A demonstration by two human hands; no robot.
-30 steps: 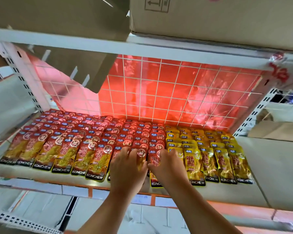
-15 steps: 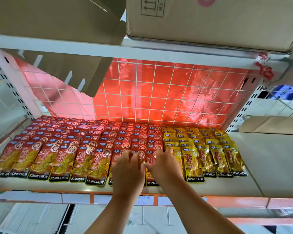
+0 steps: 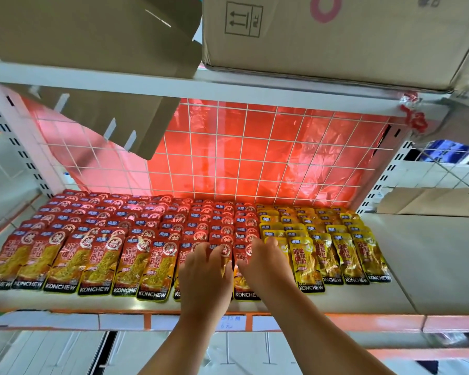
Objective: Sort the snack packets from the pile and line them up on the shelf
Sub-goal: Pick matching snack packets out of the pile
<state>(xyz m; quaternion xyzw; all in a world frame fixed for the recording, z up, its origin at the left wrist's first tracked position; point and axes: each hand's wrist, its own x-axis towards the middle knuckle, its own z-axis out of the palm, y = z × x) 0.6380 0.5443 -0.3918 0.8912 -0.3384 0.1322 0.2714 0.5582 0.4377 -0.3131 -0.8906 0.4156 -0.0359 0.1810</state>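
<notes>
Snack packets (image 3: 173,231) cover the shelf (image 3: 406,266) in overlapping rows, red from 9 o'clock to centre, yellow packets (image 3: 333,239) at 3 o'clock. Left hand (image 3: 205,272) and right hand (image 3: 266,263) lie palm-down, fingers fairly straight, pressing the front row at the colour border. Bare shelf opens beyond the yellow edge, toward 3 o'clock.

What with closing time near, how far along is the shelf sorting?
Mostly done: red packets fill the left columns and yellow packets the right, in overlapping rows. In hand: the left hand and right hand rest on front packets where the colours meet. Left: bare shelf beside the yellow; no pile is in view.
</notes>
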